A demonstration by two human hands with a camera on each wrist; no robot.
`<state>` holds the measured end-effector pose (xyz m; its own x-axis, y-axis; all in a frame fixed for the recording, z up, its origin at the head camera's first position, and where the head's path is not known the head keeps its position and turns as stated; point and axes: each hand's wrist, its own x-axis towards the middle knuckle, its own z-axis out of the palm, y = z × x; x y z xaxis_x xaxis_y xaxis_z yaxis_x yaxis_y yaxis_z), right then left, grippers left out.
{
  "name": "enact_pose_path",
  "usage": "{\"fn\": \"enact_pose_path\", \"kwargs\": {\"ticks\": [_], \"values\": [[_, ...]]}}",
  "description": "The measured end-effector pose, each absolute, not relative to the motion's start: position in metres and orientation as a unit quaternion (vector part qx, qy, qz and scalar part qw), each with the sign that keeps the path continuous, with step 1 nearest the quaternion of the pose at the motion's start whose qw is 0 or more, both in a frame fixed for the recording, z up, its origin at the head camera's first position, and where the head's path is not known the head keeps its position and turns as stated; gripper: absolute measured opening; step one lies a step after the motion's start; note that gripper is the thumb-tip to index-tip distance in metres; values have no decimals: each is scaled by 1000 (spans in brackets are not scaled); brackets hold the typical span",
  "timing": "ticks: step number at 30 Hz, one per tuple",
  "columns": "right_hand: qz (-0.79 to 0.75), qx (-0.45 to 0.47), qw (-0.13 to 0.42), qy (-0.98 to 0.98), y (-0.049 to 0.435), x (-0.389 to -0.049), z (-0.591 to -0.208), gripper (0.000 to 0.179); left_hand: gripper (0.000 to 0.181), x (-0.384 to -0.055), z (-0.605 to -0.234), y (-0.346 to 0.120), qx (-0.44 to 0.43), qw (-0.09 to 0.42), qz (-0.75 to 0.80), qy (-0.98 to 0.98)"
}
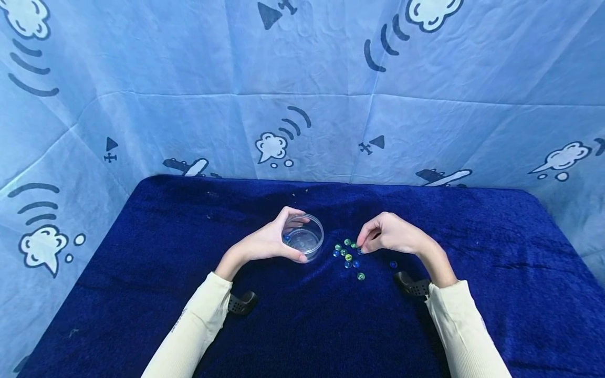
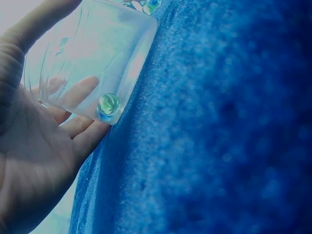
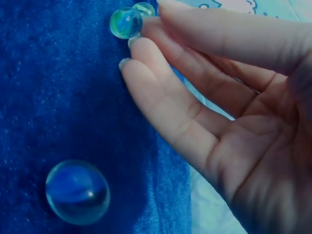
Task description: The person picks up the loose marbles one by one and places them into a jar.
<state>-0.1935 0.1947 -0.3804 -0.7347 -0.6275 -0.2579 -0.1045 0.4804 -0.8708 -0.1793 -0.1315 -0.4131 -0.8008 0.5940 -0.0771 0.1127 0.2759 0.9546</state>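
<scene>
My left hand (image 1: 269, 240) holds a clear round plastic container (image 1: 313, 256) at the middle of the table, thumb on the near side and fingers round the far side. Inside it, at the left, lies a blue-looking marble (image 1: 287, 238); the left wrist view shows a green-and-blue marble (image 2: 108, 105) low in the container. To the right, the thumb and fingertips of my right hand (image 1: 389, 233) pinch a blue marble (image 1: 360, 251) at the edge of a loose cluster. Green and blue glass marbles (image 1: 348, 258) lie between the hands.
A single blue marble (image 1: 393, 264) lies apart, close to the right wrist, and a green marble (image 1: 361, 276) sits at the cluster's near side. Dark blue plush cloth (image 1: 307, 325) covers the table. A light blue printed curtain (image 1: 321, 63) hangs behind it.
</scene>
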Motion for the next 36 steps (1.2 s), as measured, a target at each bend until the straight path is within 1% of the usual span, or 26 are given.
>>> {"fn": "enact_pose_path", "kwargs": {"ticks": [12, 18, 22, 27, 30, 36], "values": [[-445, -227, 287, 817, 188, -192, -383, 13, 93, -179, -412, -131, 228, 218, 556, 769], [-408, -246, 273, 836, 186, -193, -386, 15, 92, -179, -413, -131, 232, 215, 555, 769], [-399, -254, 268, 839, 186, -193, -387, 14, 92, -179, -414, -131, 233, 213, 554, 771], [-415, -241, 259, 838, 187, -192, -385, 10, 92, -179, -415, -132, 233, 213, 554, 770], [-426, -233, 236, 842, 187, -191, -384, 10, 92, -179, -416, -131, 234, 212, 554, 771], [-423, -240, 159, 859, 185, -189, -380, 8, 92, -178, -419, -131, 234, 208, 553, 772]]}}
